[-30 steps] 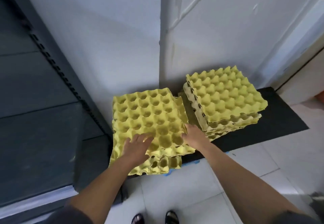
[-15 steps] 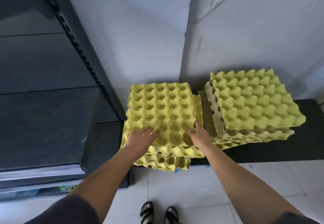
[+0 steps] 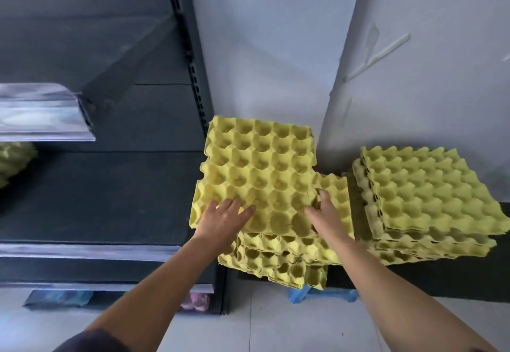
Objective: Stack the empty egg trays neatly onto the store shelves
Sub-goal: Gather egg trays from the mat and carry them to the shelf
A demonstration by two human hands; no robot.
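A yellow egg tray (image 3: 259,169) is raised and tilted above the left pile of yellow trays (image 3: 278,260). My left hand (image 3: 223,220) grips its near left edge and my right hand (image 3: 324,215) grips its near right edge. A second pile of yellow trays (image 3: 425,200) stands to the right on a low black platform (image 3: 447,277). To the left is a dark store shelf (image 3: 96,197), with more yellow trays (image 3: 13,161) at its far left edge.
A slotted dark upright (image 3: 190,56) separates the shelving from the white wall (image 3: 270,42). An upper shelf with a shiny rail (image 3: 44,111) overhangs at the left. White floor tiles (image 3: 276,321) lie below. Something blue (image 3: 323,295) lies under the platform's edge.
The top tray has come up off the left pile and shifted towards the shelf, held by both hands. The view has swung left and shows more of the shelving.
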